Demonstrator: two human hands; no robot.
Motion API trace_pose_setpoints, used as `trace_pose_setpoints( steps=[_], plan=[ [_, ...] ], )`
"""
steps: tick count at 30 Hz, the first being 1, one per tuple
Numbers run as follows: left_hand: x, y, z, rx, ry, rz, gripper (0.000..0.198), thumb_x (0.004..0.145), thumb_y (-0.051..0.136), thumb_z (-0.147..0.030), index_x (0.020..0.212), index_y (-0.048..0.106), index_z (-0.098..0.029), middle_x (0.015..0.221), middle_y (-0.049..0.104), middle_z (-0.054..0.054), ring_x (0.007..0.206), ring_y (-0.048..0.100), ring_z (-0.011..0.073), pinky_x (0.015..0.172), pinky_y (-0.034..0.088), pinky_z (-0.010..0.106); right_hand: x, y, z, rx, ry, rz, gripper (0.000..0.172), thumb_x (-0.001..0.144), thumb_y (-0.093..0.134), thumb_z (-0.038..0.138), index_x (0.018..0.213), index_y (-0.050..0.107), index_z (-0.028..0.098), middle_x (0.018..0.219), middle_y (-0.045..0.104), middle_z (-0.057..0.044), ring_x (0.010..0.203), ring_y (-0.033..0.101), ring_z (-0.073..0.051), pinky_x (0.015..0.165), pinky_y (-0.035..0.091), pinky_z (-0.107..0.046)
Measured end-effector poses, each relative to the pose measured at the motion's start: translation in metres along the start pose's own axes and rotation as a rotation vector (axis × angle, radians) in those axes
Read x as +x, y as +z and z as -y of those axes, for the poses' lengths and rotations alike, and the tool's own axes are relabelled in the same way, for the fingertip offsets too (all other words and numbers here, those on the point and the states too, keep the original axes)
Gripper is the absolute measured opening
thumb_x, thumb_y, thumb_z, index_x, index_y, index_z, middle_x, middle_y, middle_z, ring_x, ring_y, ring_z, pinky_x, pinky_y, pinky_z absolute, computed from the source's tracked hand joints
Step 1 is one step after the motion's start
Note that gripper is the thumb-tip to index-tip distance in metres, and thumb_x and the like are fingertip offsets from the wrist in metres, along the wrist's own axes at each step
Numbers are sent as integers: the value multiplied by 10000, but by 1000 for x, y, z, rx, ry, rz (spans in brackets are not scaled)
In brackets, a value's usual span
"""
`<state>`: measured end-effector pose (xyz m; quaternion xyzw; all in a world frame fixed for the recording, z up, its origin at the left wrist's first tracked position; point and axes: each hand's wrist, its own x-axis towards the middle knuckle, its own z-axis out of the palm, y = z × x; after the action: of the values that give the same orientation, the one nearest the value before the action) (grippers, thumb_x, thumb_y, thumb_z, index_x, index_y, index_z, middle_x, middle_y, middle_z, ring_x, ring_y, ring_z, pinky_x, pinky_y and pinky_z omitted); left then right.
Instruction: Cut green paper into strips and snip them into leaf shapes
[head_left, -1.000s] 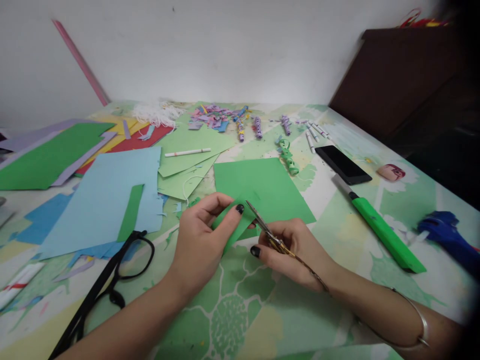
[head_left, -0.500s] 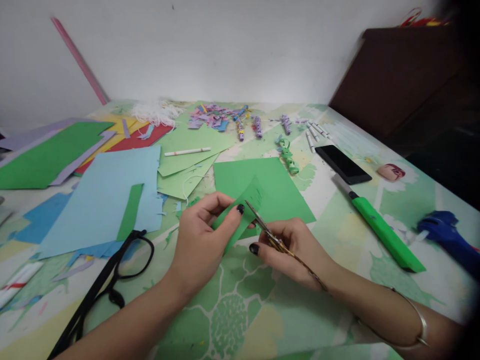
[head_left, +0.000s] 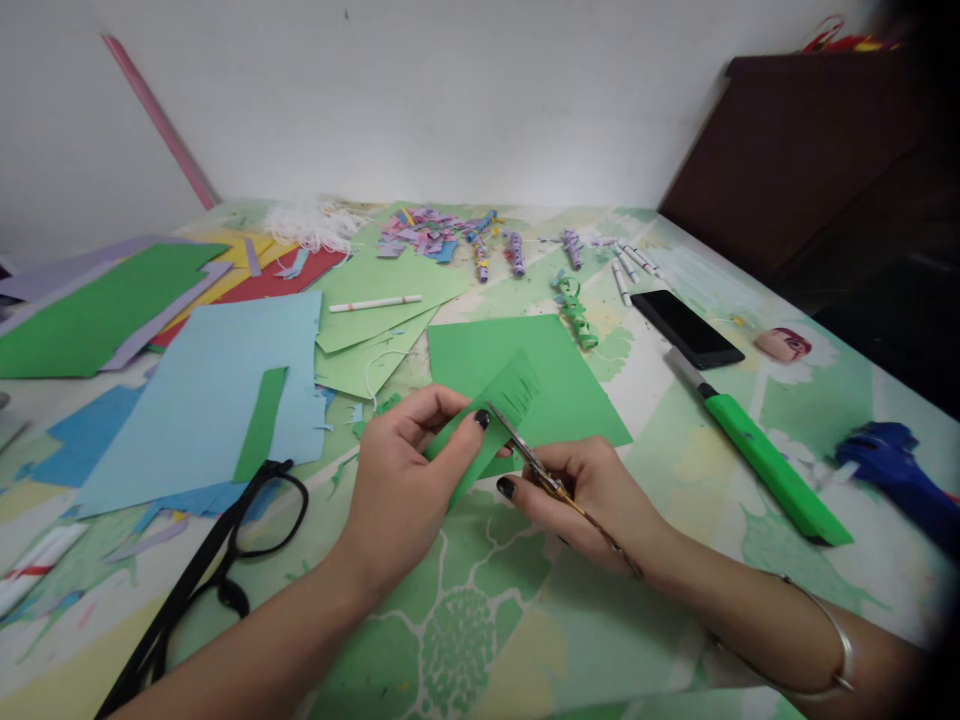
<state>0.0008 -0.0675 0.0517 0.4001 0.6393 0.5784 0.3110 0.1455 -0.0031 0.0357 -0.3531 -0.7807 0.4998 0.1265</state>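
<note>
Pinched between the thumb and fingers of my left hand point(head_left: 409, 470) is a green paper strip point(head_left: 499, 395), with a row of short slits along its right edge. My right hand point(head_left: 581, 500) is closed around a pair of scissors point(head_left: 547, 480). Their blades lie at the strip's edge, with the tips close to my left thumb. A larger green paper sheet point(head_left: 577, 390) lies flat on the table behind the strip. To the left, another green strip point(head_left: 262, 425) rests on a light blue sheet point(head_left: 202, 390).
Black glasses point(head_left: 225, 560) lie at front left. On the right are a phone point(head_left: 686, 325), a green-handled knife point(head_left: 772, 465) and a dark blue tool point(head_left: 892, 465). Curled paper pieces point(head_left: 576, 315), paper scraps point(head_left: 424, 232) and white string point(head_left: 315, 225) are further back.
The slits along the strip's edge show more plainly and spread wider. The scissors and my right hand have shifted slightly left; my left hand has hardly moved.
</note>
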Motion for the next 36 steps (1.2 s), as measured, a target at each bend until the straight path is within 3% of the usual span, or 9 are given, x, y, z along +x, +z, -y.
trace_pose_setpoints(
  steps=[15,23,36],
  plan=[
    [0,-1,2,-3,-8,9,61,747,608,-217,705,592,-176,681,632,-11,649,575,127,618,446,215,0,1,0,-50,19,-51,355,700,533,378,458,379,169,444,274,49,437,251,-58,392,181,-193],
    [0,0,0,-15,2,14,85,755,612,-208,679,591,-175,650,627,-18,624,570,115,593,441,199,-5,-2,-4,102,5,77,303,720,575,427,606,498,158,474,387,43,426,345,-71,383,253,-186],
    [0,0,0,-43,-7,10,86,762,605,-208,693,567,-174,651,602,-25,647,587,121,630,464,214,-7,-2,-2,90,-6,82,289,730,573,406,612,505,151,477,391,42,432,347,-70,388,252,-187]
  ],
)
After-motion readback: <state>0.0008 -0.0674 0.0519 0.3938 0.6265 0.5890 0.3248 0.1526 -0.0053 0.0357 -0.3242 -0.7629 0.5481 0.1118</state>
